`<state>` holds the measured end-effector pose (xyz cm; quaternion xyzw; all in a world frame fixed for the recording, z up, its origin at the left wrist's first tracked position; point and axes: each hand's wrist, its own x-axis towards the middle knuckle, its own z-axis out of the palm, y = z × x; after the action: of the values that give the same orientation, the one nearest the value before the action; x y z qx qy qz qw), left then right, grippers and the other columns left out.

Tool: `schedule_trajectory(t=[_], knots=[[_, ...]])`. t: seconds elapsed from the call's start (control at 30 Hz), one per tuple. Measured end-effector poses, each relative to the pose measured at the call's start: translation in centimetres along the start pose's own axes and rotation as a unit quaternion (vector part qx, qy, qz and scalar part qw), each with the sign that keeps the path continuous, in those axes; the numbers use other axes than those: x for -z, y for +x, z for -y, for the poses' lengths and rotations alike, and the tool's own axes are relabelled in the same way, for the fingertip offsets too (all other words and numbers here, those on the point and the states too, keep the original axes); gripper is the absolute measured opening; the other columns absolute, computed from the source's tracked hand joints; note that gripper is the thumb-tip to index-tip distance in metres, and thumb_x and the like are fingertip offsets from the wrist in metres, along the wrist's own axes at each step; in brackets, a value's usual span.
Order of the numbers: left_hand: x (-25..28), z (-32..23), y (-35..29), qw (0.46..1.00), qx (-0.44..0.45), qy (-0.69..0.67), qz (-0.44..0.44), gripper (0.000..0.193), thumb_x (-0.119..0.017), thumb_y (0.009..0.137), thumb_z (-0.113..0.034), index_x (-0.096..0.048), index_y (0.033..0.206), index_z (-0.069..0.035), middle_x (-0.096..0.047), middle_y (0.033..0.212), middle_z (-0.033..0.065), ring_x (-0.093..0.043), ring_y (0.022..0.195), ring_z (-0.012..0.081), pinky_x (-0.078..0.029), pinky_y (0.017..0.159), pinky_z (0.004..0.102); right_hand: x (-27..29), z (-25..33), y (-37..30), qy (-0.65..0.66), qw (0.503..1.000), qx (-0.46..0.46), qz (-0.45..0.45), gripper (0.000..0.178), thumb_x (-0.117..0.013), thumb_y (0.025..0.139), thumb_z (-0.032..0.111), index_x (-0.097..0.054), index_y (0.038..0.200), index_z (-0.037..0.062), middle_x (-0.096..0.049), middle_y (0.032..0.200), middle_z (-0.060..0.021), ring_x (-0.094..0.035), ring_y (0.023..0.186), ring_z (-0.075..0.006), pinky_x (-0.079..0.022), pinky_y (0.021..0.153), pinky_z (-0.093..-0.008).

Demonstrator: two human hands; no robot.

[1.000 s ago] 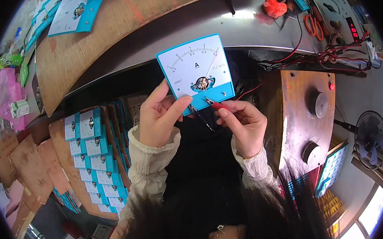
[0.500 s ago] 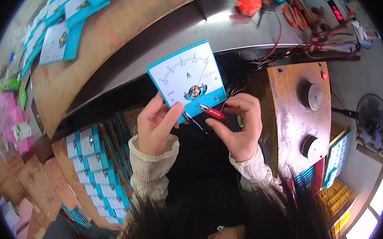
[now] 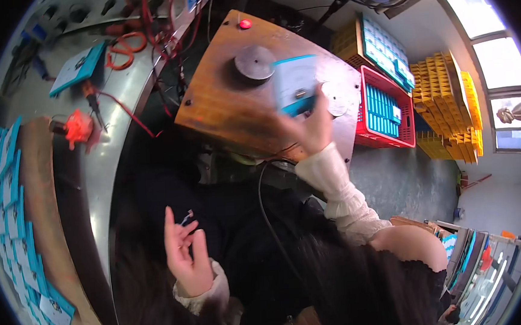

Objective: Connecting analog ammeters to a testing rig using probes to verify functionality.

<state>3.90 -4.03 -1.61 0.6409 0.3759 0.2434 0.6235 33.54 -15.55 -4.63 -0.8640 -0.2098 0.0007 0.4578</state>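
Note:
My right hand grips a panel meter by its lower edge. The meter has a white face and a blue border, is smeared by motion, and is over the wooden box, between two round metal discs; whether it touches the box I cannot tell. My left hand is raised over my dark lap, its fingers apart and nothing gripped in it. A small, thin metallic piece shows beside its fingertips, too small to name.
A red crate of blue-edged meters stands beyond the box, with stacked yellow trays to its right. On the metal bench lie orange-handled scissors and another meter. More meters line the left. A dark cable crosses my lap.
My view has turned to the right. The meter has left my left hand and the red clip, and my right hand has carried it over the wooden box. My left hand's fingers have opened.

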Motion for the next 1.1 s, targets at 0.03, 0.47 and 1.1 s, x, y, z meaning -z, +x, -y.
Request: schedule_trajectory(t=[0.03,0.47,1.1], knots=[[0.1,0.2,0.4,1.0,0.01,-0.002,-0.011,0.055,-0.053,0.091,0.002,-0.035,0.144,0.001,-0.056,0.101,0.0039,-0.059,0.097,0.0132,-0.044,0.087,0.0229,1.7,-3.6,1.5,-0.125,0.981,0.061,-0.132,0.093,-0.087,0.063,0.032,-0.037,0.129,-0.0117,-0.057,0.107,-0.0178,-0.058,0.099,-0.024,-0.048,0.085,-0.0354],[-0.2,-1.4,1.9,0.999,0.052,0.004,0.005,0.052,-0.054,0.09,-0.003,-0.038,0.139,0.003,-0.057,0.118,0.0171,-0.056,0.102,0.0176,-0.04,0.097,0.0305,4.4,-10.1,2.4,-0.196,0.95,-0.069,-0.233,0.108,-0.083,0.058,0.05,-0.036,0.133,-0.0119,-0.05,0.124,-0.028,-0.046,0.119,-0.0404,-0.034,0.103,-0.0453],[0.1,0.0,1.5,0.996,0.049,0.058,0.037,0.048,-0.053,0.094,-0.006,-0.039,0.14,0.001,-0.062,0.108,0.0083,-0.059,0.099,0.013,-0.045,0.087,0.0251,4.9,-9.6,2.5,-0.216,0.954,-0.074,-0.196,0.108,-0.084,0.06,0.047,-0.032,0.135,-0.0103,-0.048,0.126,-0.0268,-0.046,0.119,-0.0386,-0.037,0.102,-0.0427]])
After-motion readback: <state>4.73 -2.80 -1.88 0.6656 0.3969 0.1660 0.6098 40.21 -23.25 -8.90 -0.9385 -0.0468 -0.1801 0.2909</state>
